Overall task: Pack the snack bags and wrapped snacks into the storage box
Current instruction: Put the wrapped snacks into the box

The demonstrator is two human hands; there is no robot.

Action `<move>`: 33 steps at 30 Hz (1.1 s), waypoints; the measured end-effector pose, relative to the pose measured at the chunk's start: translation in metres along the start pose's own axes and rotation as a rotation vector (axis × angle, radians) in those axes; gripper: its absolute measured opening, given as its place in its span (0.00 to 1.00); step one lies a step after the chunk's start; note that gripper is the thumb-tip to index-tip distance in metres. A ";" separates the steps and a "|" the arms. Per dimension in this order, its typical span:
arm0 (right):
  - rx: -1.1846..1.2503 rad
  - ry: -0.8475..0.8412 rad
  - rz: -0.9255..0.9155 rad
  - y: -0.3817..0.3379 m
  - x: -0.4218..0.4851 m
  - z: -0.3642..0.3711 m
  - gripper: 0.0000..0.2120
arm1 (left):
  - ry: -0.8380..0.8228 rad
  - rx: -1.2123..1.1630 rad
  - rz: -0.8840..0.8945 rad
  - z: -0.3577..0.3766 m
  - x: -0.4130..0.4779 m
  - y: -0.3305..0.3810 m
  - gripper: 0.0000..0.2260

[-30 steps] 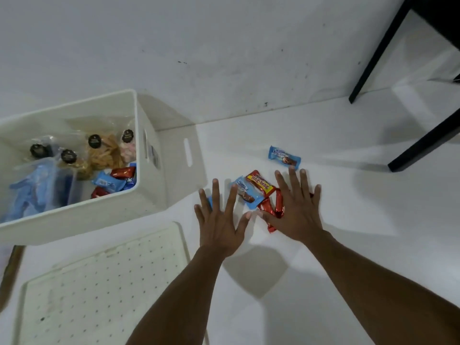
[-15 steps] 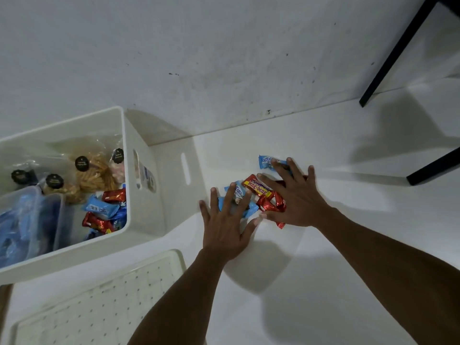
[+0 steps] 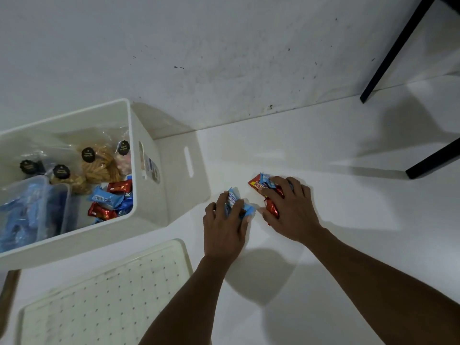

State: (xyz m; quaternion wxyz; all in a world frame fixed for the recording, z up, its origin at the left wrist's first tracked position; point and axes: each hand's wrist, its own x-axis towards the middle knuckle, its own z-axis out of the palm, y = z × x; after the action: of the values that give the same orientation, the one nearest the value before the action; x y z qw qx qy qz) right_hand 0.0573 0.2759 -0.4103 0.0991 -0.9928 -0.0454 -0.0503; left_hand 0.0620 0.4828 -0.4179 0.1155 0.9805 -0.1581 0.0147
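Done so far: A lot looks packed. The storage box [image 3: 74, 115] at the left of the frame already has many snacks in it.
Left to do: I think only the last few wrapped snacks are out on the white floor [image 3: 348, 220], in the middle of the frame. They are in the two hands and not yet in the box. The lid may need to go on after that.
Left hand [image 3: 224, 227]: Its fingers are curled round a blue snack pack [image 3: 235, 204]. The pack is just right of the box.
Right hand [image 3: 291, 210]: It is just beside the left hand. Its fingers curl over a small snack pile [image 3: 258, 185] of red and blue packs and grip it. I cannot tell how many packs are under it.
Storage box: It is white, open on top, and has a slot handle in its side.
Back of the box: Clear snack bags [image 3: 99, 165] with round black stickers stand there. One holds yellow-brown sticks and one holds something pink.
Near right corner of the box: Red and blue packed snacks [image 3: 112, 200] lie in a heap.
Left side of the box: A clear tub [image 3: 27, 205] sits here with blue things in it. I cannot tell what they are.
Lid [image 3: 99, 295]: A flat white lid with small dots lies on the floor at the lower left, just below the box.
Upper right of the frame: Black furniture legs [image 3: 393, 48] stand well apart from the hands.
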 end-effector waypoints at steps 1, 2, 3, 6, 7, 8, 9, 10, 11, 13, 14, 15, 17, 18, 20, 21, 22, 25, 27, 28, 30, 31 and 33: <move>0.005 0.009 0.011 -0.003 -0.005 0.003 0.24 | 0.008 0.001 -0.009 0.001 -0.006 0.002 0.18; 0.013 0.019 0.014 -0.006 -0.009 0.006 0.24 | 0.021 -0.007 -0.008 0.002 -0.012 0.003 0.18; 0.022 0.036 0.014 -0.008 -0.012 0.008 0.23 | 0.036 -0.013 0.000 0.002 -0.016 0.003 0.17; 0.016 0.120 -0.002 -0.013 -0.018 0.011 0.18 | 0.074 -0.026 0.044 0.003 -0.023 0.002 0.16; 0.008 0.146 -0.005 -0.016 -0.021 0.012 0.16 | 0.078 -0.040 0.051 0.004 -0.025 0.002 0.16; 0.002 0.168 -0.007 -0.018 -0.024 0.013 0.14 | 0.082 -0.055 0.053 0.004 -0.027 0.002 0.16; 0.002 0.186 -0.006 -0.021 -0.029 0.013 0.12 | 0.089 -0.076 0.050 0.004 -0.031 0.002 0.17; 0.011 0.197 0.003 -0.022 -0.031 0.013 0.10 | 0.092 -0.101 0.047 0.004 -0.033 0.002 0.18; 0.027 0.199 0.019 -0.024 -0.033 0.012 0.09 | 0.087 -0.132 0.044 0.004 -0.035 0.001 0.18; 0.057 0.174 0.045 -0.028 -0.038 0.009 0.09 | 0.063 -0.187 0.032 0.001 -0.043 -0.001 0.16; 0.072 0.163 0.053 -0.029 -0.040 0.008 0.09 | 0.050 -0.213 0.024 0.000 -0.047 -0.002 0.15; 0.087 0.161 0.057 -0.030 -0.043 0.007 0.09 | 0.045 -0.234 0.018 -0.002 -0.052 -0.004 0.15; 0.125 0.170 0.064 -0.034 -0.050 0.003 0.08 | 0.049 -0.255 0.008 -0.006 -0.061 -0.006 0.14; 0.146 0.176 0.066 -0.036 -0.054 -0.001 0.08 | 0.059 -0.258 0.005 -0.008 -0.067 -0.007 0.14; 0.179 0.180 0.064 -0.040 -0.060 -0.010 0.09 | 0.084 -0.249 -0.004 -0.016 -0.075 -0.008 0.14; 0.191 0.178 0.060 -0.043 -0.062 -0.016 0.09 | 0.094 -0.241 -0.009 -0.021 -0.079 -0.008 0.15; 0.203 0.176 0.057 -0.046 -0.063 -0.024 0.09 | 0.108 -0.236 -0.010 -0.029 -0.083 -0.008 0.15; 0.234 0.172 0.029 -0.060 -0.059 -0.053 0.07 | 0.152 -0.241 -0.020 -0.059 -0.093 -0.003 0.16; 0.232 0.173 -0.016 -0.075 -0.053 -0.077 0.07 | 0.196 -0.241 -0.029 -0.087 -0.098 -0.002 0.16; 0.235 0.176 -0.037 -0.085 -0.049 -0.091 0.08 | 0.230 -0.233 -0.026 -0.103 -0.100 -0.003 0.15; 0.259 0.176 -0.067 -0.107 -0.038 -0.119 0.09 | 0.293 -0.222 -0.019 -0.136 -0.103 -0.010 0.16; 0.273 0.172 -0.086 -0.121 -0.032 -0.134 0.10 | 0.315 -0.215 -0.023 -0.153 -0.104 -0.015 0.17; 0.300 0.156 -0.137 -0.151 -0.022 -0.161 0.12 | 0.336 -0.184 -0.057 -0.186 -0.107 -0.033 0.19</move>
State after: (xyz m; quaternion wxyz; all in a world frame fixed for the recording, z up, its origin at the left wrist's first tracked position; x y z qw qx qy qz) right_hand 0.0061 0.3889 -0.2267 0.2458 -0.9545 -0.1122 -0.1264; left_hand -0.0283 0.5889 -0.2515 0.2297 0.9537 -0.1096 0.1604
